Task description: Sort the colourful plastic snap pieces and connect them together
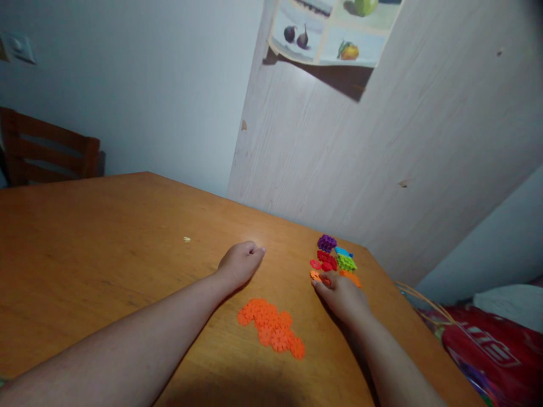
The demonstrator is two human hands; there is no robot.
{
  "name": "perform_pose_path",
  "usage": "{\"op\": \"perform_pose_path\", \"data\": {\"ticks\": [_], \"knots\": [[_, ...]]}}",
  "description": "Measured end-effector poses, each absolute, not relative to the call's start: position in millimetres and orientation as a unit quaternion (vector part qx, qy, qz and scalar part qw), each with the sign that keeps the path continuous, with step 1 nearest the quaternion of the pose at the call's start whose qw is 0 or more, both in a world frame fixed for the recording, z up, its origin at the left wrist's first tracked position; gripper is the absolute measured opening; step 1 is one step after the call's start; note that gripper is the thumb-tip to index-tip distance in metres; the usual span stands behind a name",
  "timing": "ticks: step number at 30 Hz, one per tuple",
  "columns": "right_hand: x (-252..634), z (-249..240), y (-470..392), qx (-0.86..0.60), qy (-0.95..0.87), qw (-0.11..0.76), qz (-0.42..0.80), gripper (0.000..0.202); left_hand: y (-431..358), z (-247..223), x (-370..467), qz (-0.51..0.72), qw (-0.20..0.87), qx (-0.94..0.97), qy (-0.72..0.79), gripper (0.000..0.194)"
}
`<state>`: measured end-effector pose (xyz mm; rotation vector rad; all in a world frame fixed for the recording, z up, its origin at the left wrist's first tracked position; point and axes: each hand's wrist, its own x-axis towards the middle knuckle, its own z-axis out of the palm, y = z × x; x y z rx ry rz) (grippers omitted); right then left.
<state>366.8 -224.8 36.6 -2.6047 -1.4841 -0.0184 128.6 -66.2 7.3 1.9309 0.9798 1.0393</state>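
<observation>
My left hand (241, 264) rests on the wooden table (169, 226) as a loose fist, and nothing shows in it. At the right, my right hand (339, 291) has its fingers closed at an orange flower-shaped piece (314, 275). Just beyond it sit red pieces (326, 260), a purple cluster (327, 243), green pieces (347, 262), blue pieces (343, 252) and more orange pieces (351, 278). Between my forearms lies a spread pile of flat orange flower-shaped discs (271, 327).
A small pale bit (186, 239) lies on the table left of my left hand. Behind the table's far left edge stands a wooden chair (51, 147). A red bag (492, 345) is beyond the right edge, and a fruit poster (335, 28) hangs on the wall.
</observation>
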Motion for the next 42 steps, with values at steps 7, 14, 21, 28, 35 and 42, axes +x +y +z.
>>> {"op": "perform_pose_path", "data": {"ticks": [7, 14, 21, 28, 35, 42], "knots": [[364, 35, -220, -0.875, -0.482, 0.020, -0.046, 0.043, -67, 8, 129, 0.404, 0.361, 0.749, 0.381, 0.043], [359, 39, -221, -0.874, -0.484, 0.038, -0.027, 0.049, -68, 9, 129, 0.405, 0.368, 0.743, 0.386, 0.044], [369, 27, -217, -0.870, -0.483, 0.082, -0.064, 0.049, -71, 12, 129, 0.404, 0.350, 0.750, 0.389, 0.044], [366, 22, -217, -0.740, -0.466, 0.457, 0.162, 0.049, -78, 14, 134, 0.409, 0.374, 0.754, 0.353, 0.040], [320, 37, -228, -0.661, -0.491, 0.519, 0.229, 0.045, -110, 26, 141, 0.351, 0.565, 0.705, 0.248, 0.030], [298, 43, -229, -0.642, -0.531, 0.506, 0.225, 0.044, -126, 35, 141, 0.277, 0.710, 0.625, 0.167, 0.026]]}}
